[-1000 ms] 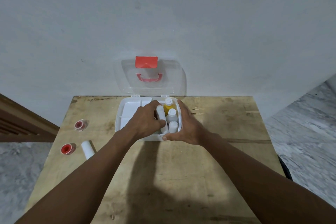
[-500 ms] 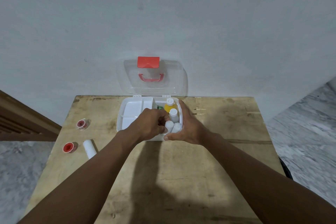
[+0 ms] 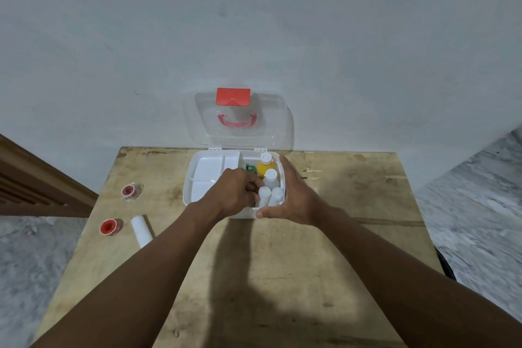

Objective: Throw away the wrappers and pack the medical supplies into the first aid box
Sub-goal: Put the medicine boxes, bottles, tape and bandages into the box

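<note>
**Both hands at the open first aid box on a worn wooden table**

A bare plywood table (image 3: 310, 277), scuffed and stained, stands with its far edge against a plain pale wall (image 3: 254, 22). Grey marbled floor (image 3: 469, 206) shows on the right and again on the left, where a brown wooden frame (image 3: 34, 183) runs into view.

The first aid box (image 3: 197, 189) sits at the table's far middle. Its clear lid (image 3: 271, 127) stands upright against the wall, with a red latch (image 3: 233, 96) and a red handle (image 3: 236, 120). The box's left compartments are bare white. On its right side stand a yellow bottle (image 3: 264, 167), a white bottle (image 3: 270, 178) and, nearest, a pair of white cylinders (image 3: 264, 197). A small green item (image 3: 250, 168) lies just left of the yellow bottle.

The left hand (image 3: 234, 192) is in the box with fingers curled against the cylinders; whether it grips one I cannot tell. The right hand (image 3: 295, 196) cups the box's near right corner, thumb along the near wall.

Near the table's left edge lie two red tape rolls (image 3: 130, 191) (image 3: 108, 226) and a white bandage roll (image 3: 141, 230).
</note>
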Demonstrator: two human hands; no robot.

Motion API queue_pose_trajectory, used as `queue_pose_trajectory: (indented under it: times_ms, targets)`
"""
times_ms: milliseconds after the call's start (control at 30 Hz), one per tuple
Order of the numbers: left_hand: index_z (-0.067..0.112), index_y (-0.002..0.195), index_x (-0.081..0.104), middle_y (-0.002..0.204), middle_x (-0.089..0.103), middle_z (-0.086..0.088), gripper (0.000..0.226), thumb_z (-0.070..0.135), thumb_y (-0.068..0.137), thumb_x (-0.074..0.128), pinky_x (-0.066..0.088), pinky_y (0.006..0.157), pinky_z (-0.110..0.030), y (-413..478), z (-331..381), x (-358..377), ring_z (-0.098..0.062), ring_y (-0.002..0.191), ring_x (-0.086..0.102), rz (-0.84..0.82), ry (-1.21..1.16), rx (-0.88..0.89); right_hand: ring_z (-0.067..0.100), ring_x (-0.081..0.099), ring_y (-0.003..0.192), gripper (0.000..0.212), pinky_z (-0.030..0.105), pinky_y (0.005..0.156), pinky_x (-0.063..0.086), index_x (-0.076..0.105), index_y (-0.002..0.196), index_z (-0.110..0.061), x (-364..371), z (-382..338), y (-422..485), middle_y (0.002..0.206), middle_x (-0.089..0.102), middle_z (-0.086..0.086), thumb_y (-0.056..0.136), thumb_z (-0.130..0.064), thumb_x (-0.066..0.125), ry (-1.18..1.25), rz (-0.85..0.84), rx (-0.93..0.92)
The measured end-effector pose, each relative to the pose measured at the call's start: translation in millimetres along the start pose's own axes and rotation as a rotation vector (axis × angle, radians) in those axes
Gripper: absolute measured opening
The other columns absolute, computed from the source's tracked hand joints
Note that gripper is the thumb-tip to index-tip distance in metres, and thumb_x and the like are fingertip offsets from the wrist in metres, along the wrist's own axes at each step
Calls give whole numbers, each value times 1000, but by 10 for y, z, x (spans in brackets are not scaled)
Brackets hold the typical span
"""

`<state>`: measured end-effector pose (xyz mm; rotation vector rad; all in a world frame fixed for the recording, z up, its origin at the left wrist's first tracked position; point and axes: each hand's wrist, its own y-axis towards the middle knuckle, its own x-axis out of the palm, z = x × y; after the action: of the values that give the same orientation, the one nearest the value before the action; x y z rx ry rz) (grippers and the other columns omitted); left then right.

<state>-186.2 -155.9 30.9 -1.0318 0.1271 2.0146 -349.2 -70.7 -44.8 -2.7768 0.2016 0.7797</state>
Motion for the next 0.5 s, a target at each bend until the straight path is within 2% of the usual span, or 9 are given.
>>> queue_pose_trajectory:
  times_ms: [133, 300, 400, 500]
  targets:
    - [11, 103, 75, 97, 76, -4, 21, 5, 83, 71, 47, 73, -11, -31, 7, 28, -14, 85, 68, 51, -6, -10, 15, 37, 144, 146, 44, 110, 45, 5, 156, -34, -7, -11, -9, 157, 30, -11, 42, -70, 90, 0, -4, 7]
    - [11, 104, 74, 98, 75, -3, 23, 1, 83, 69, 53, 84, -22, -147, 23, 62, -15, 89, 69, 143, -42, -32, 12, 40, 140, 138, 42, 111, 45, 7, 155, -37, -47, -43, -34, 155, 32, -11, 48, -64, 90, -9, -2, -28]
    - [13, 102, 74, 96, 74, 3, 20, 4, 84, 68, 54, 86, -30, -264, 7, 69, -14, 87, 68, 261, -100, -59, 14, 44, 136, 129, 44, 109, 46, 15, 150, -44, -86, -74, -52, 148, 38, -12, 47, -58, 92, -21, 18, -65]
    - [14, 106, 73, 102, 72, 6, 20, 11, 87, 67, 53, 84, -27, -439, -28, 62, -12, 86, 69, 423, -106, -91, 15, 44, 136, 131, 46, 108, 46, 17, 148, -45, -100, -80, -62, 146, 40, -14, 42, -68, 90, -23, 33, -68]
